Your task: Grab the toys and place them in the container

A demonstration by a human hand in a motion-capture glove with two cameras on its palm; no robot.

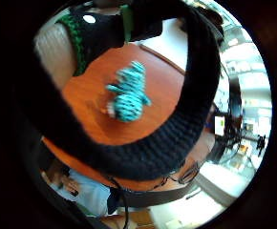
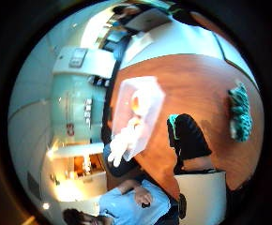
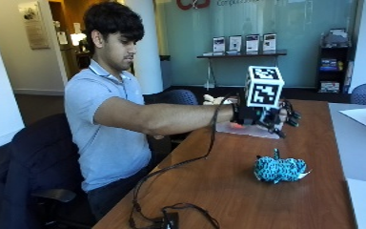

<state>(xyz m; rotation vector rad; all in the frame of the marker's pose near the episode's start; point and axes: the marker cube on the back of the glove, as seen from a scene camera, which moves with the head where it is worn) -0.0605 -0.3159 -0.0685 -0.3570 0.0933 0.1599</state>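
Toy (image 3: 279, 169): teal spotted plush, lies on its side on the bench (image 3: 246, 200), below the hand (image 3: 269, 117) and nearer the camera, well apart from it. Looks light, soft, squashy; fuzzy cover, so slip seems unlikely, nothing fragile. Best grab is probably round the thick body, fingers over the top; tail and legs are floppy and would let it dangle. Container (image 2: 138, 110), clear plastic, sits just under and behind the hand, something pale already inside and a white item at its edge. Hand hovers above the bench, holds nothing; fingers curl loosely, relaxed.
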